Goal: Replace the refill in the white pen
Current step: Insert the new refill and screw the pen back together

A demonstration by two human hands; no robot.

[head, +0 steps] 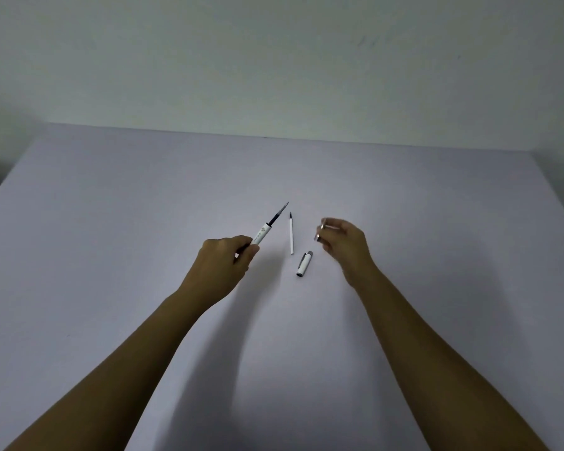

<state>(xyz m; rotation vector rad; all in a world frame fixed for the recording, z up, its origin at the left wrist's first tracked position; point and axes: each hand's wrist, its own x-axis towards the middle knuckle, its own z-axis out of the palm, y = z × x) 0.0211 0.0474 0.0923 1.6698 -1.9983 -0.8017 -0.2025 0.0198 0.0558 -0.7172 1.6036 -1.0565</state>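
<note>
Left hand [225, 258]: fingers closed around the near end of the white pen barrel [261, 236], held clear of the bench [111, 222] and angled up toward the far right.
Barrel: a dark refill [279, 212] projects from its far, open end, tip outermost. Nothing visible retains it. Judged risk: if the barrel dips tip-down, the refill may slide out and roll.
Spare refill [291, 234]: thin white stick with a dark far tip, lying loose on the bench just right of the barrel, pointing away. Which of the two refills is the new one cannot be told; a mix-up would put the spent one back.
Pen cap [304, 264]: white with a clip, lying on the bench near the spare refill's near end, between the two hands. Round body on a flat surface; a knock from either wrist could send it off.
Right hand [342, 239]: raised above the bench, fingers pinched on a small metallic piece [319, 232], judged to be the pen's tip section. Its exact form is too small to confirm.
Small piece: light and held by the fingertips only; likely to drop if the grip shifts, and hard to find afterwards.
Refitting: misalignment of the piece over the fine tip could bend it.
</note>
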